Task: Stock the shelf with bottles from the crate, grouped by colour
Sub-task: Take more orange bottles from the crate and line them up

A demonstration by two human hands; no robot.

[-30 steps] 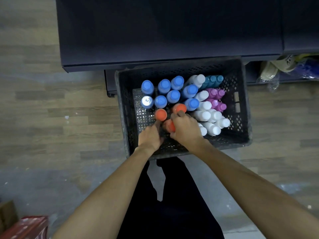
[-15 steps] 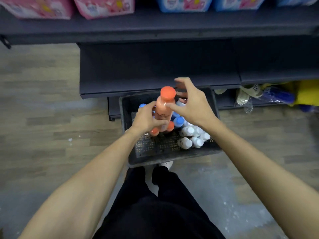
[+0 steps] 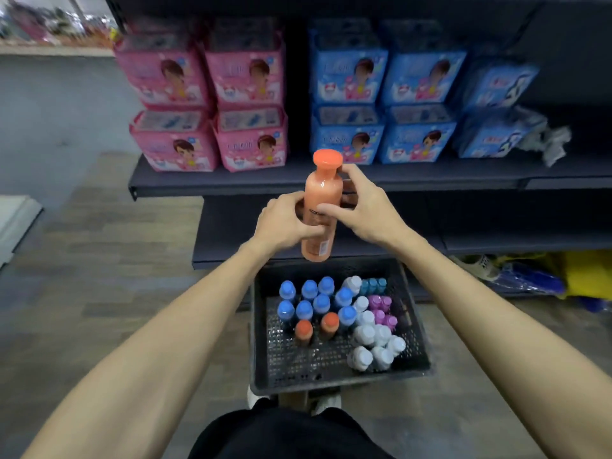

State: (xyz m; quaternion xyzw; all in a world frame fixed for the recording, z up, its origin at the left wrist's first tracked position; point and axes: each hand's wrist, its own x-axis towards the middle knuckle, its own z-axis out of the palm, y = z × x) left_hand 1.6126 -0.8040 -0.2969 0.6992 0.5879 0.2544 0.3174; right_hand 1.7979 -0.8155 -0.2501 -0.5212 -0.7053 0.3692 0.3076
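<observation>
While my left hand (image 3: 284,220) grips the orange bottle (image 3: 320,210) low and my right hand (image 3: 367,207) wraps its upper body, it stands upright, cap up, above the crate (image 3: 337,382) before the shelf (image 3: 231,180).

Grey-brown wood-pattern plank floor (image 3: 99,260) fills the lower left. Dark metal shelving (image 3: 430,175) spans the upper frame, stacked with pink packs (image 3: 205,104) at centre-left and blue packs (image 3: 384,104) to their right.
</observation>
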